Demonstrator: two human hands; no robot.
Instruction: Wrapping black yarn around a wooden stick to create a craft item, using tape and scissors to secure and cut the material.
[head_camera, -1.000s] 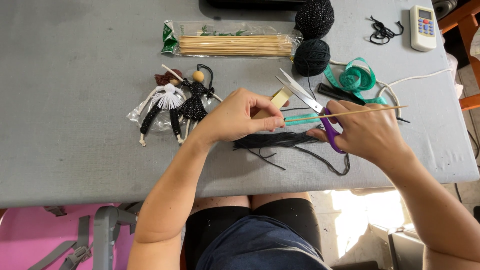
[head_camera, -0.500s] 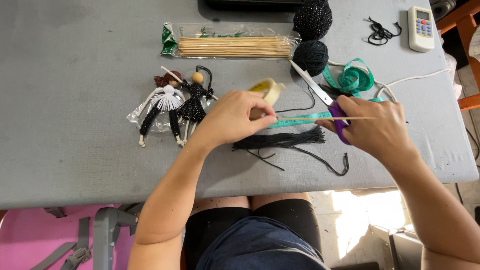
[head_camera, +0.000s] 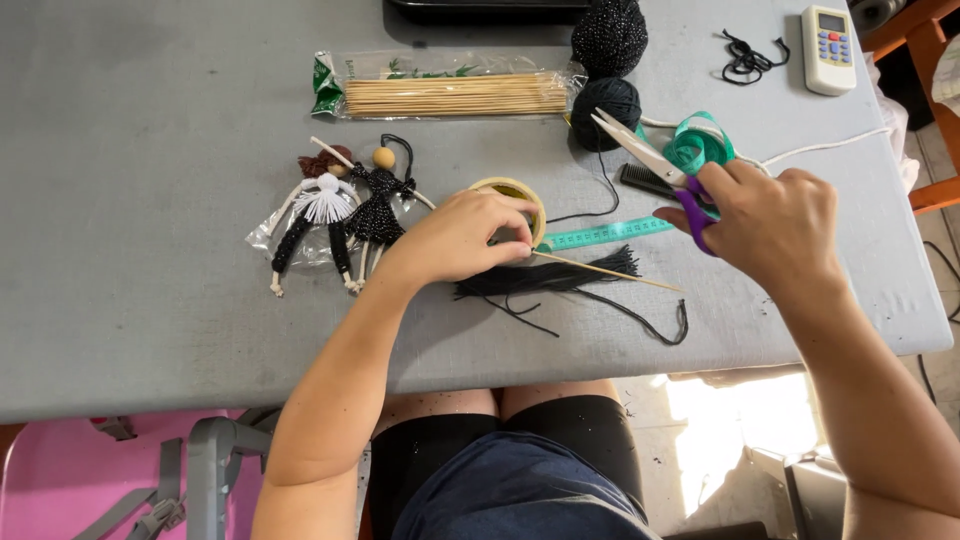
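Left hand (head_camera: 462, 238): grip clamped on tape roll (head_camera: 512, 194) and skewer (head_camera: 610, 272).
Right hand (head_camera: 770, 215): grip clamped on scissors (head_camera: 650, 160).
Nearby: yarn strands (head_camera: 560, 285), dolls (head_camera: 340, 210) on counter (head_camera: 150, 150).

On the grey counter (head_camera: 150, 150) lie a pack of bamboo skewers (head_camera: 450, 95), two yarn dolls (head_camera: 340, 210), two dark yarn balls (head_camera: 608, 40) and a white remote control (head_camera: 828, 36).

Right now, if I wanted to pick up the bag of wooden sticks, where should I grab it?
Probably grab the bag of sticks around its middle, coming down from above. It lies flat and long, left to right, so fingers can pinch across its narrow width. Its right end sits close to the dark yarn ball, so the middle has more room.
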